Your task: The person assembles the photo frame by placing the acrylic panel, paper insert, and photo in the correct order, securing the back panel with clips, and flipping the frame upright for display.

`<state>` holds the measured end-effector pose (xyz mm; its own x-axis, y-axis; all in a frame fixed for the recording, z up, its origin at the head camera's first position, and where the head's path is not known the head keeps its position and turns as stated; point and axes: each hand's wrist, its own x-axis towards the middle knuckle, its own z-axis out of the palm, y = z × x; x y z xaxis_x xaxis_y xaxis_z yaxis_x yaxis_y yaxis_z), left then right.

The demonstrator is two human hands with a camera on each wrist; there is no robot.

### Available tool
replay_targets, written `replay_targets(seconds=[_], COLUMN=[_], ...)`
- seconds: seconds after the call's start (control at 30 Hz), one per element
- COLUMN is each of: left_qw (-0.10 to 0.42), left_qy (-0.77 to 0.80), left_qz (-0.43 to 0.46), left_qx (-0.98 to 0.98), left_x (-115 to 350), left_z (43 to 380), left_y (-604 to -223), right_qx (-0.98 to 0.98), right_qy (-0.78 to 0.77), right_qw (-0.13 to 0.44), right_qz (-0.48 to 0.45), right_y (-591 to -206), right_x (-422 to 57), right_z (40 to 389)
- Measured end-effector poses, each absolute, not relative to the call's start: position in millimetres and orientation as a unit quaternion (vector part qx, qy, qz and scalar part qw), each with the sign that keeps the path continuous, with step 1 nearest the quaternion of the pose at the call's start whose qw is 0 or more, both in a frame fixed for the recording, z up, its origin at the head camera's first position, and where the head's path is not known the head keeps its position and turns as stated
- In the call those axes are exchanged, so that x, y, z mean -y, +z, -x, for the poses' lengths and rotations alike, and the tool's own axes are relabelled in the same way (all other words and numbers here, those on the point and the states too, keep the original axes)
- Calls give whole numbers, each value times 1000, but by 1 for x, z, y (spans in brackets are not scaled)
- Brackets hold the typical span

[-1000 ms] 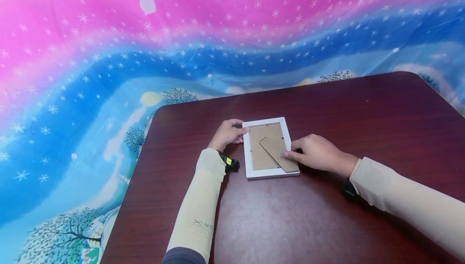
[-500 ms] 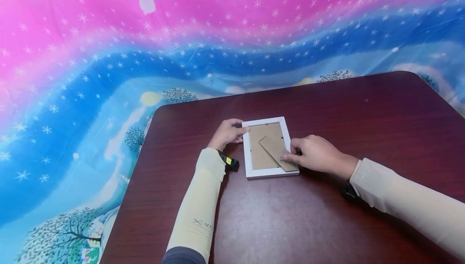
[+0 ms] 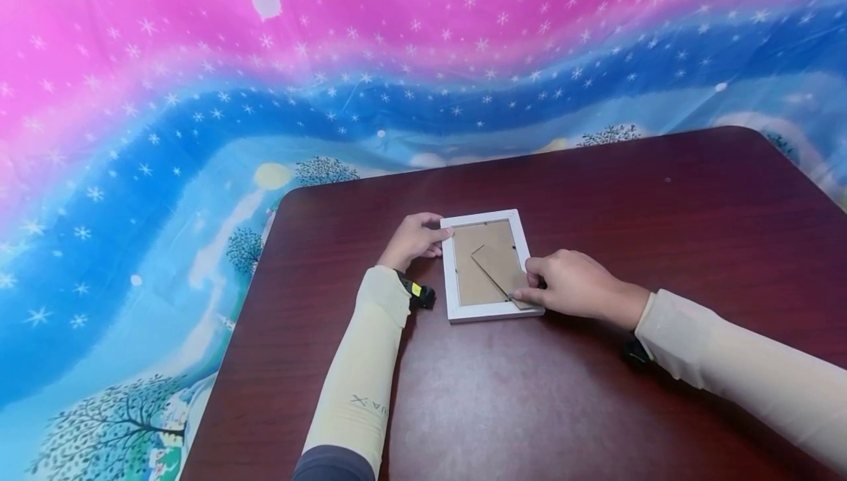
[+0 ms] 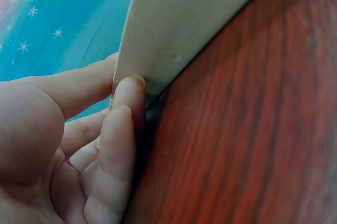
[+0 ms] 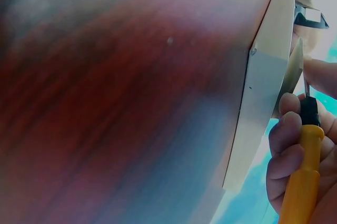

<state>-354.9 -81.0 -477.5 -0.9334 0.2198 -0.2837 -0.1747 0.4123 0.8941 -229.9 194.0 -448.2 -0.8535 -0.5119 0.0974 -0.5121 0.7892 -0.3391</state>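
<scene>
A white picture frame [image 3: 452,282] lies face down on the table, its brown backing board [image 3: 471,279] showing. A brown stand flap [image 3: 498,266] slants across the board to the lower right corner. My left hand [image 3: 412,240] pinches the frame's upper left corner, thumb on top, other fingers at the side and below. In my right hand [image 3: 577,284] the fingers curl round a yellow-handled screwdriver [image 5: 301,187], seen in the right wrist view. Its metal shaft is close to the flap; whether the tip touches is hidden. The right thumb and fingertips are at the flap's lower part.
The dark red-brown wooden table [image 3: 595,407] has rounded far corners. Behind it hangs a pink and blue cloth [image 3: 410,47] with snowflakes and trees. Small dark tabs line the inner edge of the frame. A black strap device [image 3: 420,295] sits on the left wrist.
My right hand has shifted slightly down along the flap, toward the frame's lower right corner. My left hand keeps its grip on the frame's upper left corner.
</scene>
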Motion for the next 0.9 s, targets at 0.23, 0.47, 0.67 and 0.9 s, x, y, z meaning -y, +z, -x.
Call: replay_targets(seconds=[0.23,0.47,0.67,0.9], left_qw=[183,184,181,179], left_qy=[545,550,549,548], left_qz=[-13,-14,-13,-11], left_qx=[-818,-815,-816,-817], left_x=[81,82,81,81], left_z=[355,355,355,356], left_y=[-477,-479,-480,-479], right_qx=[943,943,942,940], right_qy=[177,172,159,146], right_qw=[10,13,37,37], right_qz=[-281,-286,-294,-306], right_y=[-451,-451,-447,-447], right_x=[-195,-195,-194,-192], right_z=[230,230,229,229])
